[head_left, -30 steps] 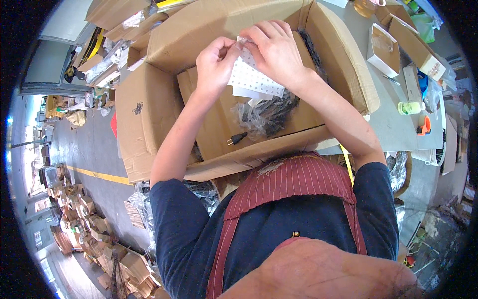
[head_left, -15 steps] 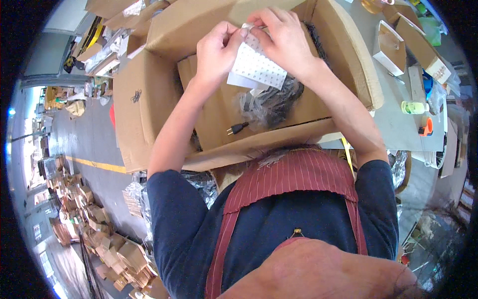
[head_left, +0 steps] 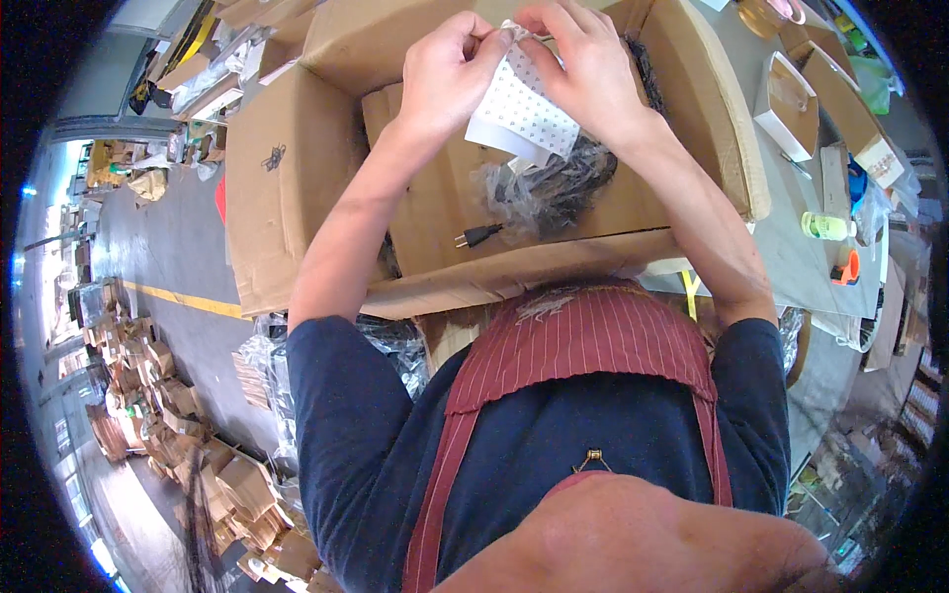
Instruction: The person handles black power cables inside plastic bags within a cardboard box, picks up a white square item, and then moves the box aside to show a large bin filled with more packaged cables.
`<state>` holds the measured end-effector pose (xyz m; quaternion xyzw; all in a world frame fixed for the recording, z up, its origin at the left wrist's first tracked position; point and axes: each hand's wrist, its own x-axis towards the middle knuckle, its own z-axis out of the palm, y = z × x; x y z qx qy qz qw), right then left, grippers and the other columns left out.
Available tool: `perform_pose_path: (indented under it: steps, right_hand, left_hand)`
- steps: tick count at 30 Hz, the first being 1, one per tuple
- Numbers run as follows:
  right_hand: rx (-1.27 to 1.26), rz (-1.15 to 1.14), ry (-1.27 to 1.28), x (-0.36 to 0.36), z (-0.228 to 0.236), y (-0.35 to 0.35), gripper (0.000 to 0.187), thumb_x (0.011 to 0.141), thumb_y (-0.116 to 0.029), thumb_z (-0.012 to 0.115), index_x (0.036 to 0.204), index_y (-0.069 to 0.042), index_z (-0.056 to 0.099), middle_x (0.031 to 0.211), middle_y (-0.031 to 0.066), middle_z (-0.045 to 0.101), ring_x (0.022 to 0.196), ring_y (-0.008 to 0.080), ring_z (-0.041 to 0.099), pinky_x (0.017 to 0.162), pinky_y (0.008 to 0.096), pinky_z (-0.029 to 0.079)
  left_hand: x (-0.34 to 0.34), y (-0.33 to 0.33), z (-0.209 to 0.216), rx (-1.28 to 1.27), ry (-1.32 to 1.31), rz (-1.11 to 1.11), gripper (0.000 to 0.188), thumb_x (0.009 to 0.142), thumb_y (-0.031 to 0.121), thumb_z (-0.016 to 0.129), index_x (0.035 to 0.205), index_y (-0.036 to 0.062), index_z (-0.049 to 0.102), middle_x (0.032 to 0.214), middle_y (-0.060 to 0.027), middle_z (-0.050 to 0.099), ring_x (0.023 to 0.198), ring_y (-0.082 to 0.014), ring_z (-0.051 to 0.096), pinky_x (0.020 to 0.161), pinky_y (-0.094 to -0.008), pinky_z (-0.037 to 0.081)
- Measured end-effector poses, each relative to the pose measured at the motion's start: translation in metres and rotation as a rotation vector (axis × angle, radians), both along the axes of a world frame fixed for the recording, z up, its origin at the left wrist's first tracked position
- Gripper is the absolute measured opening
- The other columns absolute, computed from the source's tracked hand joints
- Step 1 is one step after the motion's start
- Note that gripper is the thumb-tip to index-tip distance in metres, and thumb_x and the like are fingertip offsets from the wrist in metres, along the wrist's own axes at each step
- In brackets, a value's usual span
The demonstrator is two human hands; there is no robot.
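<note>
Over the big open cardboard box (head_left: 633,252), both my hands pinch the top of a white sheet of small printed labels (head_left: 529,104). My left hand (head_left: 443,74) is closed on its upper left corner. Thumb and fingers of my right hand (head_left: 588,69) close on the top edge beside it. The sheet hangs tilted, with a plain white layer showing at its lower edge. Beneath it in the box lies a bundle of black cable in clear plastic (head_left: 554,193). Its black power plug (head_left: 479,235) sticks out on the box's cardboard inside.
On the grey table to the right stand a white open carton (head_left: 787,107), a green-labelled bottle (head_left: 826,226) and an orange tape roll (head_left: 845,267). Flattened cardboard and cartons (head_left: 237,484) are heaped on the floor at left, past a yellow floor line (head_left: 183,298).
My hands and the label sheet have shifted slightly right and up in the picture. The box and table have shifted a little too. Both hands keep hold of the sheet's top.
</note>
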<state>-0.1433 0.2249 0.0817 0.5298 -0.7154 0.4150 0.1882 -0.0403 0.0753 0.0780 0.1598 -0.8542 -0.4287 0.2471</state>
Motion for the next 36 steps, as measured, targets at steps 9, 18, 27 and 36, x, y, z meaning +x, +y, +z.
perform_pose_path:
  steps: [9,18,27,36]
  right_hand:
    - [-0.056,-0.053,0.260,0.012,0.006,-0.002,0.025,0.082,-0.005,0.064,0.107,-0.003,0.061,0.095,0.0162,0.059,0.098,0.0366,0.058,0.091,0.0477,0.044]
    - [0.001,-0.039,0.222,0.009,-0.010,-0.006,0.038,0.077,0.001,0.067,0.113,-0.009,0.064,0.105,0.0103,0.065,0.104,0.0338,0.061,0.097,0.0459,0.045]
    - [0.016,-0.043,0.198,0.001,-0.020,-0.008,0.031,0.079,0.000,0.066,0.109,-0.009,0.065,0.102,0.0093,0.066,0.102,0.0322,0.062,0.099,0.0449,0.043]
    - [-0.001,-0.002,0.130,-0.004,0.000,0.001,0.015,0.084,-0.007,0.068,0.099,-0.010,0.065,0.088,0.0064,0.067,0.094,0.0293,0.064,0.095,0.0416,0.043]
  left_hand:
    - [-0.001,-0.003,0.007,0.040,0.114,-0.061,0.015,0.092,0.008,0.070,0.084,-0.0015,0.062,0.068,-0.0038,0.063,0.065,-0.0053,0.057,0.056,-0.0243,0.047]
    - [0.001,-0.009,0.004,-0.071,-0.054,0.043,0.022,0.092,0.024,0.069,0.089,0.0014,0.069,0.073,-0.0038,0.070,0.066,-0.0063,0.060,0.062,-0.0253,0.048]
    - [-0.002,-0.008,0.004,-0.033,-0.087,0.034,0.020,0.092,0.020,0.068,0.091,0.0003,0.069,0.075,-0.0026,0.070,0.067,-0.0055,0.060,0.062,-0.0241,0.048]
    - [-0.001,-0.005,0.003,0.119,-0.105,-0.070,0.018,0.094,0.019,0.068,0.094,0.0007,0.070,0.078,-0.0023,0.071,0.070,-0.0056,0.061,0.063,-0.0223,0.047]
